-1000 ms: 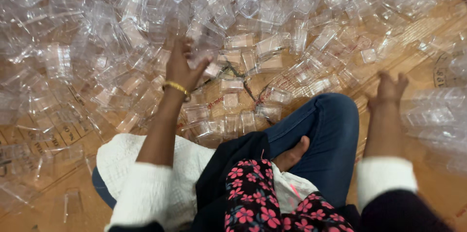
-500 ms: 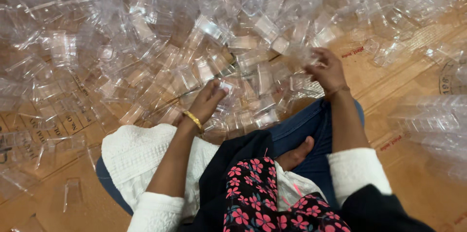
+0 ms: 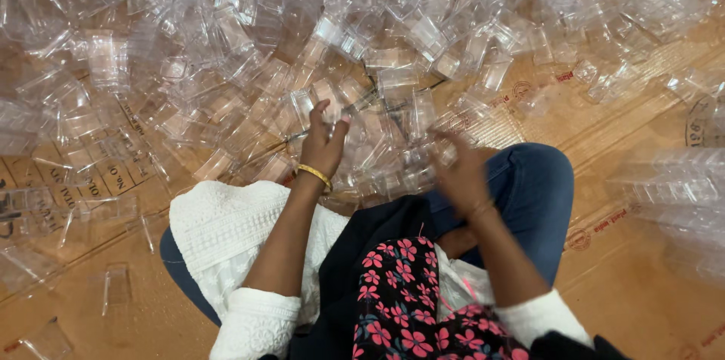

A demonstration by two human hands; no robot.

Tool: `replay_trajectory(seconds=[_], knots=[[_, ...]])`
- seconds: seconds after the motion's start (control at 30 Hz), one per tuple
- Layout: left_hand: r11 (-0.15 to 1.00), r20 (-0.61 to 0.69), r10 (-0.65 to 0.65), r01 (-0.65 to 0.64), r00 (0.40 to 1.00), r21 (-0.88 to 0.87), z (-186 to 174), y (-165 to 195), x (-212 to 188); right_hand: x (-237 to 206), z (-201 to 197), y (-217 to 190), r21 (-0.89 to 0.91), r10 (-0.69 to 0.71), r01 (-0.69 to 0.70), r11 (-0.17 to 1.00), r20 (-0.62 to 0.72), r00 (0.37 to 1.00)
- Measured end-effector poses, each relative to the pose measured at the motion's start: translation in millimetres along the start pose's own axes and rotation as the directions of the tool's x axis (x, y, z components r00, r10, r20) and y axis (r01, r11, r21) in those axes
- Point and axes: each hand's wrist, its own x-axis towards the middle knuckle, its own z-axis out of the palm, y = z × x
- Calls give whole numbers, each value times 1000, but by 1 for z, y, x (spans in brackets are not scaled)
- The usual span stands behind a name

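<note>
Flattened brown cardboard cartons (image 3: 627, 254) cover the floor, printed with red round stamps (image 3: 578, 239). Black lettering marks the left sheet (image 3: 72, 175).

We seem to sit in a packing workshop: beyond our hands, clear plastic containers (image 3: 393, 65) heap over flattened cardboard (image 3: 619, 269) flooring.

right hand (image 3: 462, 173): motion-blurred, grasp unclear | clear plastic pile (image 3: 362, 43): cut off at top

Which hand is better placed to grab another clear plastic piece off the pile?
Probably left: the left hand is sharp and already among the clear plastic pieces. The right hand is motion-blurred near the knee.
</note>
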Motion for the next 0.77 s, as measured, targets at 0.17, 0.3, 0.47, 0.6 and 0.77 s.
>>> replay_trajectory(seconds=[0.17, 0.3, 0.47, 0.6, 0.77], knots=[[990, -71, 138, -140, 988, -14, 4, 4, 1, 77, -49, 95, -457, 263, -401, 794, -335, 905], [979, -8, 204, -204, 979, -1, 7, 8, -2, 95, -31, 115, -291, 576, -563, 773, -49, 816], [928, 57, 305, -310, 951, 207, 1, 21, -14, 69, -12, 74, -550, 101, -302, 779, -365, 925], [790, 74, 482, -470, 873, 394, 0, 27, -16, 62, -10, 11, -174, -43, 5, 985, -215, 976], [723, 284, 487, -564, 826, 399, -7, 34, -18, 79, -12, -68, 593, 391, -676, 437, 552, 737]])
